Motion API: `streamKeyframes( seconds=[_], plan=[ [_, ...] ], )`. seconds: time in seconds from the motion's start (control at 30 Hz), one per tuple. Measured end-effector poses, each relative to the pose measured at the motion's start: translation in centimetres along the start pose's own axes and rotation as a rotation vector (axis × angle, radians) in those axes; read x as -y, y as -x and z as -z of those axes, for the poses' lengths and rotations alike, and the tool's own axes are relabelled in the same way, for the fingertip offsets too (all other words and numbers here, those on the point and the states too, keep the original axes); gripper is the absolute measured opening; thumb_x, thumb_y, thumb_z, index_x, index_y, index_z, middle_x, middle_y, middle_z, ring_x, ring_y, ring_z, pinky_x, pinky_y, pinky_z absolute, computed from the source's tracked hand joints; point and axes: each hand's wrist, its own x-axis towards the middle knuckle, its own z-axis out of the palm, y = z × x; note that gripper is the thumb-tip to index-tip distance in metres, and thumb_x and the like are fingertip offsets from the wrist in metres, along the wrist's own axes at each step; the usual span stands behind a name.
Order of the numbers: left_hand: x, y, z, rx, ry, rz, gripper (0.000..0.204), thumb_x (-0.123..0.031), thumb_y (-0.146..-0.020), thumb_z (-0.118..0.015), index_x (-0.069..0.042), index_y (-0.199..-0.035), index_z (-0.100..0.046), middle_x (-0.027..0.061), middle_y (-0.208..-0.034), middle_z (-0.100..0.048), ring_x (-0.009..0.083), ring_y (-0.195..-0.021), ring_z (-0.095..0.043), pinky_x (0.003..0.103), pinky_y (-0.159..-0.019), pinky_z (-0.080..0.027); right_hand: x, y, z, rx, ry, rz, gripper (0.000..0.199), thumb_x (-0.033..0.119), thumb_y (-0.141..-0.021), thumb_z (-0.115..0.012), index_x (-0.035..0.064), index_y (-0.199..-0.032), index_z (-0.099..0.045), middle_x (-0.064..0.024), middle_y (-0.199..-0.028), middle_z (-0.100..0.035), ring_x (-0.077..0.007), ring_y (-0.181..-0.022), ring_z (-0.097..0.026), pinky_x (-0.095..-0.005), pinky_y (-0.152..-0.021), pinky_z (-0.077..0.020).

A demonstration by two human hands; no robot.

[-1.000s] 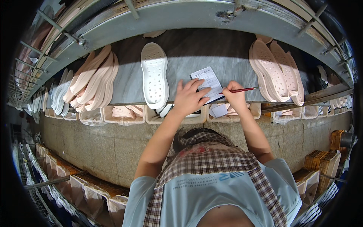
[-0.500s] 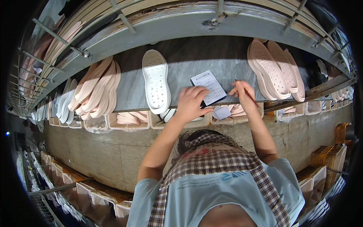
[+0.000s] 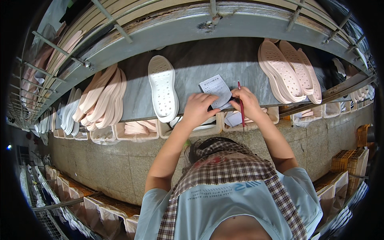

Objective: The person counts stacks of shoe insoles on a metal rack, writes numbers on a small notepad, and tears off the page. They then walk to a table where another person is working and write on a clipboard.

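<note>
Since the earlier frame, my right hand [image 3: 249,105] has come in against the notepad [image 3: 214,86]. The bench [image 3: 188,76] spreads around the white sole [image 3: 163,89]; right of that sole, my left fingers, partly spread, rest on the pad, grip unclear. Further right, my right fingers close around the red pen [image 3: 242,116]. I'd press firmly left, lightly right, so the page doesn't crease.

Head camera: head-worn; looks steeply down; wide fisheye, straight edges bending toward the rim;
Shirt [image 3: 228,206]: nearest, at the lower edge;
Counter [image 3: 187,76]: a little farther, upper middle;
Floor [image 3: 108,156]: lower still, between both
</note>
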Motion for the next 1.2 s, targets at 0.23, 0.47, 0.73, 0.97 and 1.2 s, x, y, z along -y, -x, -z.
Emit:
streamKeyframes(
  seconds=[0.23, 0.47, 0.73, 0.97, 1.2],
  plan=[
    [0.1, -0.5, -0.3, -0.262, 0.184, 0.205, 0.044, -0.021, -0.072, -0.072, -0.010, -0.110, -0.055, 0.0083, -0.095, -0.062, 0.0281, -0.089, -0.057, 0.039, -0.078, -0.043, 0.8, -3.4, 1.0, -0.074, -0.031, 0.002, 0.018, 0.010, -0.076, -0.069, 0.0076, -0.089, -0.057, -0.0085, -0.083, -0.063, -0.0261, -0.067, -0.063, -0.0321, -0.057, -0.0497],
    [-0.2, 0.4, -1.3, -0.190, -0.142, -0.267, 0.022, -0.018, -0.070, -0.070, -0.009, -0.088, -0.062, 0.0044, -0.089, -0.061, 0.0233, -0.089, -0.057, 0.037, -0.077, -0.045, -1.5, -1.9, 6.7, -0.354, 0.115, -0.017, 0.028, 0.000, -0.073, -0.068, 0.0032, -0.096, -0.053, -0.0123, -0.095, -0.062, -0.0261, -0.082, -0.062, -0.0332, -0.071, -0.0498],
    [0.6, -2.0, -1.5, 0.173, -0.354, -0.252, 0.008, -0.013, -0.066, -0.063, -0.011, -0.074, -0.062, 0.0034, -0.080, -0.060, 0.0220, -0.082, -0.059, 0.036, -0.075, -0.046, -2.6, 3.1, 5.6, -0.135, 0.191, -0.285, 0.030, -0.001, -0.072, -0.062, 0.0026, -0.100, -0.052, -0.0150, -0.092, -0.060, -0.0290, -0.073, -0.060, -0.0351, -0.066, -0.0483],
    [0.6, -3.1, -1.9, 0.194, -0.438, -0.380, 0.003, -0.013, -0.066, -0.056, -0.012, -0.063, -0.057, 0.0027, -0.072, -0.056, 0.0211, -0.076, -0.058, 0.035, -0.071, -0.046, -1.2, 3.2, 6.3, -0.185, 0.483, -0.146, 0.034, 0.003, -0.066, -0.062, 0.0032, -0.099, -0.054, -0.0117, -0.099, -0.062, -0.0330, -0.095, -0.055, -0.0414, -0.082, -0.0448],
    [1.3, -3.0, -2.0, 0.128, -0.354, -0.331, 0.006, -0.016, -0.065, -0.057, -0.013, -0.060, -0.056, 0.0008, -0.072, -0.056, 0.0209, -0.073, -0.058, 0.035, -0.069, -0.046, 0.2, 1.8, 4.3, -0.120, 0.226, -0.072, 0.024, 0.007, -0.066, -0.069, 0.0053, -0.089, -0.062, -0.0086, -0.088, -0.065, -0.0297, -0.091, -0.056, -0.0396, -0.080, -0.0459]
  ],
)
